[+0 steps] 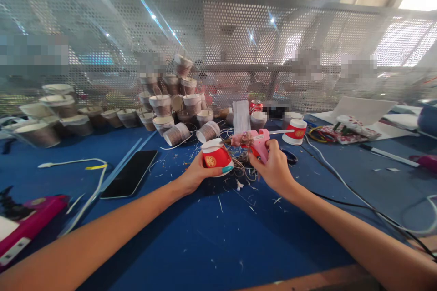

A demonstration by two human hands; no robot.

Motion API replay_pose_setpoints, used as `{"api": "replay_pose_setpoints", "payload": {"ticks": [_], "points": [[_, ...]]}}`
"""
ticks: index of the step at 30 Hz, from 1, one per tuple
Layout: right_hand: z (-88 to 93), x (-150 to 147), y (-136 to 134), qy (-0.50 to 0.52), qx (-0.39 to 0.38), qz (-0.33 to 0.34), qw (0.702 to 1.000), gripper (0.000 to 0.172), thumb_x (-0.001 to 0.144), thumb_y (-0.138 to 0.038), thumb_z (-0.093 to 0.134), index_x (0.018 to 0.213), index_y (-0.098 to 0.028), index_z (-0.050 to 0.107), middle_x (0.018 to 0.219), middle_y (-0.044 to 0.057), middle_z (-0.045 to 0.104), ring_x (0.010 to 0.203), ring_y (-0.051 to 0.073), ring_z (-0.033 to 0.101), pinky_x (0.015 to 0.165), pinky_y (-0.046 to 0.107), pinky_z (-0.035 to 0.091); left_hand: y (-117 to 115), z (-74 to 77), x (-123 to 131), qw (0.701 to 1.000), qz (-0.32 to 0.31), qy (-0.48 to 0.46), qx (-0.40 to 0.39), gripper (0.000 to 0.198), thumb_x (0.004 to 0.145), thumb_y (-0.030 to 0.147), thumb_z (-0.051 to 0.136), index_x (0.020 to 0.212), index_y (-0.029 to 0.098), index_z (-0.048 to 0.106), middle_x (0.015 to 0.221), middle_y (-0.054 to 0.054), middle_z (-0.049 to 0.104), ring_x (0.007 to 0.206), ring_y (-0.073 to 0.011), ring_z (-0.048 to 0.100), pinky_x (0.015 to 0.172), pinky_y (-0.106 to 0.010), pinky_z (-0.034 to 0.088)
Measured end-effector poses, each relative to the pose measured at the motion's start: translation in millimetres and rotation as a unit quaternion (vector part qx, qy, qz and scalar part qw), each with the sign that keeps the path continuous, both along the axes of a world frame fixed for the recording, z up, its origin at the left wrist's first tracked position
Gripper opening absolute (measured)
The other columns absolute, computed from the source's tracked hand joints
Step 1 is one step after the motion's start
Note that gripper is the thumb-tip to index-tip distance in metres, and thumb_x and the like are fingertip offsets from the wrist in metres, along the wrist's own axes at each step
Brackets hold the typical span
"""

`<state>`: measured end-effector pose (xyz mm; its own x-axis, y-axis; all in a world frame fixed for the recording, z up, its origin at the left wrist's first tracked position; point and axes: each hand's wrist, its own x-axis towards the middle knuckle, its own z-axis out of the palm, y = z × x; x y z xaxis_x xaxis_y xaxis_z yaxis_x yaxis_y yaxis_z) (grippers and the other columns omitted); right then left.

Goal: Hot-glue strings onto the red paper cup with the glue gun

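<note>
Red paper with a gold emblem is showing on the small cup (214, 154) that the left hand (198, 173) is grasping, fingers curled round its wall and a teal-painted nail lying across its lower edge; the cup is tipping on its side just above the blue table (191, 241), its white rim pointing up and left, so nothing of its inside is showing. The right hand (273, 168) is clenching a pink glue gun (259, 143), whose nozzle end is pointing left toward the cup, with a white glue stick jutting out to the right behind it. Loose twine (244, 166) is tangling between and under the two hands, and short scraps of it are littering the cloth.

A second red cup (295, 131) is standing upside down just beyond the glue gun. Farther back, a heap of twine-wrapped cups (170, 100) is piling against the perforated metal screen (239, 41), some upright, some lying on their sides with open mouths facing the camera; whether anything is in them cannot be told. A row of similar wrapped cups (61, 113) is lining up to the left. A red drinks can (255, 106) is standing behind the white sheets. A dark phone (130, 179) is lying flat to the left of the left hand, and cables are running across the right side of the table.
</note>
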<state>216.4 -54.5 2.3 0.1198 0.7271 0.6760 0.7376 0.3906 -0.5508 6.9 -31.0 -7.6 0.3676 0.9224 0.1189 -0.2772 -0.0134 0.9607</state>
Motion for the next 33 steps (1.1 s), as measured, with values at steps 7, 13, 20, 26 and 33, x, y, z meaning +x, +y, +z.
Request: {"api": "replay_pose_setpoints", "payload": {"ticks": [7,13,20,26,33], "points": [[-0.2,0.0,1.2,0.002,0.000,-0.010,1.000,0.032,0.068,-0.040,0.054,0.078,-0.023,0.029,0.063,-0.002,0.047,0.047,0.011,0.039,0.045,0.026,0.031,-1.1,-0.6,-1.0,1.000,0.001,0.008,-0.005,0.067,0.047,0.010,0.080,0.109,0.017,0.054,0.101,-0.006,0.067,0.091,-0.0218,0.062,0.089,-0.040,0.044],[2.8,-0.6,0.6,0.023,-0.009,-0.025,0.999,0.034,0.067,-0.040,0.056,0.077,-0.023,0.028,0.061,-0.003,0.046,0.048,0.011,0.040,0.046,0.026,0.032,-0.9,-1.0,-1.0,1.000,-0.007,0.004,-0.010,0.065,0.047,0.010,0.080,0.107,0.017,0.054,0.098,-0.006,0.067,0.088,-0.0222,0.063,0.085,-0.040,0.047],[8.2,-2.6,-5.6,0.028,-0.011,-0.013,0.999,0.029,0.067,-0.037,0.054,0.074,-0.023,0.029,0.055,-0.006,0.041,0.044,0.010,0.036,0.044,0.024,0.029,-1.6,0.0,-1.3,1.000,-0.006,-0.004,-0.007,0.064,0.049,0.008,0.079,0.107,0.018,0.055,0.098,-0.006,0.067,0.089,-0.0220,0.063,0.085,-0.039,0.047],[6.1,-4.6,-6.0,-0.001,-0.003,0.002,1.000,0.031,0.065,-0.037,0.054,0.075,-0.023,0.028,0.057,-0.006,0.041,0.045,0.009,0.035,0.044,0.025,0.029,0.3,-2.3,-2.0,1.000,-0.019,-0.001,0.011,0.066,0.050,0.010,0.079,0.111,0.019,0.054,0.105,-0.006,0.066,0.093,-0.0220,0.062,0.087,-0.038,0.046],[3.8,-4.3,-4.4,0.000,0.009,0.016,1.000,0.031,0.067,-0.035,0.054,0.077,-0.023,0.028,0.058,-0.006,0.040,0.044,0.008,0.035,0.043,0.024,0.029,-1.9,0.7,-0.3,0.999,-0.027,0.001,0.025,0.066,0.053,0.011,0.078,0.113,0.019,0.053,0.104,-0.007,0.066,0.092,-0.0205,0.062,0.087,-0.036,0.046]]}}
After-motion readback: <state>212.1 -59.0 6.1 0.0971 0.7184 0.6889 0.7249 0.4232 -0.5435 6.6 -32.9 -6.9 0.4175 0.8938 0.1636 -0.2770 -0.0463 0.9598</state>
